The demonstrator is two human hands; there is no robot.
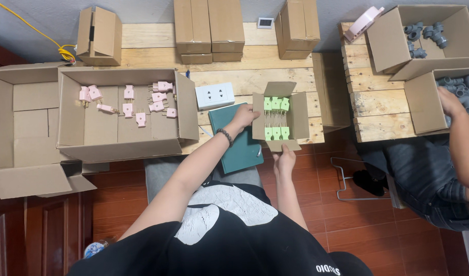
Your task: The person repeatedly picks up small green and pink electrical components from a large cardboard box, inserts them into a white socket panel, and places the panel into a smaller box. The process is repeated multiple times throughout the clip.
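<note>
- The left hand (244,116) grips the left wall of a small open brown cardboard box (297,118), fingers curled over its edge, thumb side hidden behind the flap.
- The right hand (284,156) pinches the box's near flap from below; its fingertips are tucked under the cardboard and cannot be seen.
- The small box sits at the near edge of the pale wooden plank table (244,79), partly overhanging it.
- Inside lie two rows of light green plastic plugs (276,104), one far and one near; their metal prongs meet in the middle and are hard to count.
- Just left of the box, a dark teal notebook (239,140) lies under the left wrist, and a white socket plate (215,95) rests beyond it.
- Further left, a large open cardboard carton (71,135) holds scattered pink plastic plugs (128,105).
- Closed brown boxes (209,28) stand along the far side, the tops cut off by the frame.
- At the right, another person's hand (450,102) reaches into a carton of grey pipe fittings (467,92); the body is cut off at the edge.
</note>
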